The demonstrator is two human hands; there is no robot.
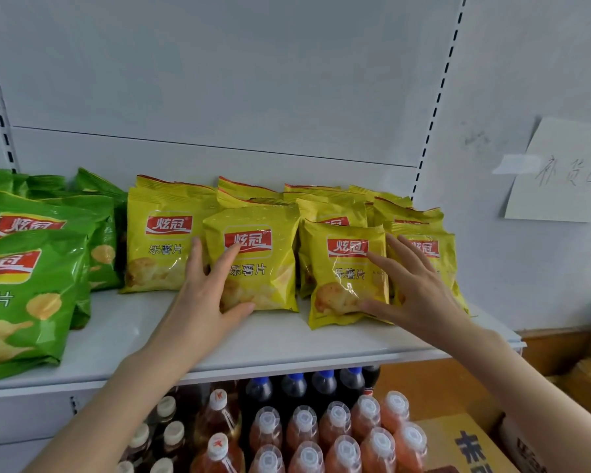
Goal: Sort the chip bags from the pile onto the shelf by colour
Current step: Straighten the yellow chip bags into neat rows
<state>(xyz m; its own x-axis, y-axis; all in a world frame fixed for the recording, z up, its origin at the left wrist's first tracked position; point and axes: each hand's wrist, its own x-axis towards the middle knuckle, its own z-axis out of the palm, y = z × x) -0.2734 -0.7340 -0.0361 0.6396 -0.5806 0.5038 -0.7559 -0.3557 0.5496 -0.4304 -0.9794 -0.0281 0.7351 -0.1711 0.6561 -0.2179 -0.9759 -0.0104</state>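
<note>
Both hands lie flat with fingers spread, gripping nothing: on the head view I see the left hand [207,291] resting its fingers on the left side of the middle yellow bag [258,264], thumb along its bottom edge, while the right hand [417,288] presses the front of the right yellow bag [345,274], thumb near its lower corner. I judge they are steadying these two so they stand upright, faces out, closer to the shelf's front edge than the rows behind. More yellow bags [157,240] fill the middle and right end of the shelf [287,346]; green bags [31,268] crowd the left end, so the colours sit apart. I cannot see the pile. Below the shelf stand capped bottles [321,431], and a paper note [560,172] hangs on the wall past the right end
</note>
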